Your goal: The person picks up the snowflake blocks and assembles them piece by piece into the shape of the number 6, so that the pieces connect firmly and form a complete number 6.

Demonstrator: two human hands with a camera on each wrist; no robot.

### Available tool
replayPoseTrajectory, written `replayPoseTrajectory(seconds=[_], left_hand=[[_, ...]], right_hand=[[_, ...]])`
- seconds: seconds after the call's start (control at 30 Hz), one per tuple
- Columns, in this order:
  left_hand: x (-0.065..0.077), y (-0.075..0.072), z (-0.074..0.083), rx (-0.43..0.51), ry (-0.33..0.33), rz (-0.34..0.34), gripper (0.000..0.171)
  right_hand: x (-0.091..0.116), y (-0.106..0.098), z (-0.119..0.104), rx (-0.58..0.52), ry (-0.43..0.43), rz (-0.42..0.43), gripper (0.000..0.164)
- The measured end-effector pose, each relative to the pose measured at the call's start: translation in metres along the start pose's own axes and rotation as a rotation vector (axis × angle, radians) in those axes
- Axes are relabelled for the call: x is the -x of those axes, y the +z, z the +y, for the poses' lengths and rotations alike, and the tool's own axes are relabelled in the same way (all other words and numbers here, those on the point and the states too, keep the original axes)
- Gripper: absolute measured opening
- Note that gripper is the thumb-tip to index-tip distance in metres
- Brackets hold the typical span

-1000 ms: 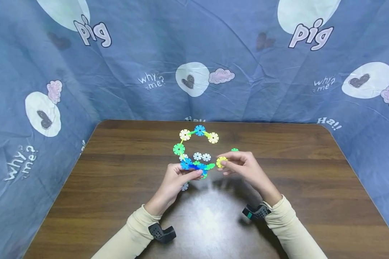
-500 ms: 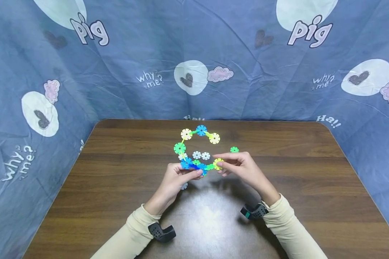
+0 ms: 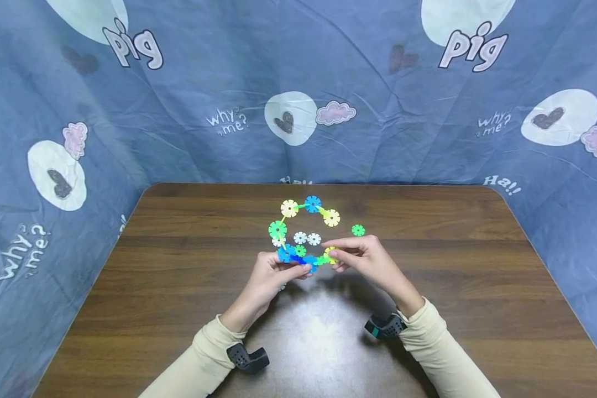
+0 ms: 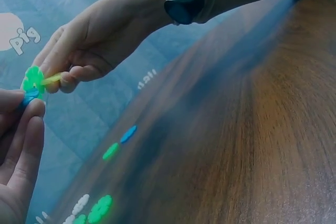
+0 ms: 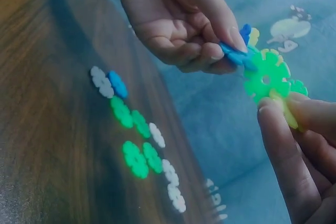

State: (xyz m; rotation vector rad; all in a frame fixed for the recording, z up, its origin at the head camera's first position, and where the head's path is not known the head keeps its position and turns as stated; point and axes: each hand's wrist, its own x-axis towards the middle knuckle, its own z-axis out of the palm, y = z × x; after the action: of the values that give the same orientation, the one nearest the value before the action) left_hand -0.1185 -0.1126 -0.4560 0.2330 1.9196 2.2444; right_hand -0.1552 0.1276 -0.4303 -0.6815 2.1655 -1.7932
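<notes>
A curved chain of slotted, flower-shaped plastic discs is held up over the table. My left hand (image 3: 271,276) pinches a blue disc (image 5: 234,54) near the chain's front end, thumb on top. Beyond it sits a green disc (image 5: 256,76), the last one at that end. Between thumb and fingers, my right hand (image 3: 370,260) pinches a yellow disc (image 3: 330,255), edge-on against the green disc's rim. From the left hand the chain bends away and round to another yellow disc (image 3: 331,218) at its far end. Fingertips hide part of both pinched discs.
Loose discs lie on the wooden table (image 3: 179,309) below the chain, among them white discs (image 5: 176,198), green discs (image 5: 135,159) and a blue disc (image 4: 128,134). Another green disc (image 3: 358,230) lies beyond the right hand. A printed blue curtain (image 3: 378,149) hangs behind the table.
My right hand has moved left with the yellow disc, closing the gap to the green end disc. The chain's far part has shifted slightly right and nearer; the left hand has barely moved.
</notes>
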Motion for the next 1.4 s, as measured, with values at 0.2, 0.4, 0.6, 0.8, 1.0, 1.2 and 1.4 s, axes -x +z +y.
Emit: replayPoseTrajectory(seconds=[0.2, 0.4, 0.6, 0.8, 1.0, 1.2, 1.4], left_hand=[[-0.001, -0.003, 0.003, -0.033, 0.008, 0.042, 0.025], [-0.002, -0.007, 0.007, -0.057, 0.039, 0.027, 0.024], [-0.002, -0.009, 0.009, -0.034, 0.006, 0.054, 0.021], [-0.001, -0.008, 0.010, -0.015, -0.014, 0.081, 0.027], [-0.002, -0.006, 0.006, 0.022, -0.031, 0.099, 0.025], [-0.003, -0.006, 0.006, 0.038, -0.037, 0.162, 0.020], [-0.004, -0.008, 0.010, -0.015, -0.032, 0.201, 0.019]], right_hand=[[0.000, 0.001, -0.002, 0.057, -0.036, -0.010, 0.026], [0.000, -0.002, -0.001, 0.063, -0.063, -0.023, 0.025], [0.000, 0.007, 0.004, -0.042, -0.018, 0.031, 0.021], [-0.003, 0.032, 0.006, -0.177, -0.025, 0.140, 0.025], [-0.004, 0.053, 0.005, -0.193, -0.090, 0.223, 0.026], [-0.006, 0.063, 0.003, -0.118, -0.141, 0.268, 0.026], [-0.008, 0.050, 0.003, 0.056, -0.233, 0.254, 0.031]])
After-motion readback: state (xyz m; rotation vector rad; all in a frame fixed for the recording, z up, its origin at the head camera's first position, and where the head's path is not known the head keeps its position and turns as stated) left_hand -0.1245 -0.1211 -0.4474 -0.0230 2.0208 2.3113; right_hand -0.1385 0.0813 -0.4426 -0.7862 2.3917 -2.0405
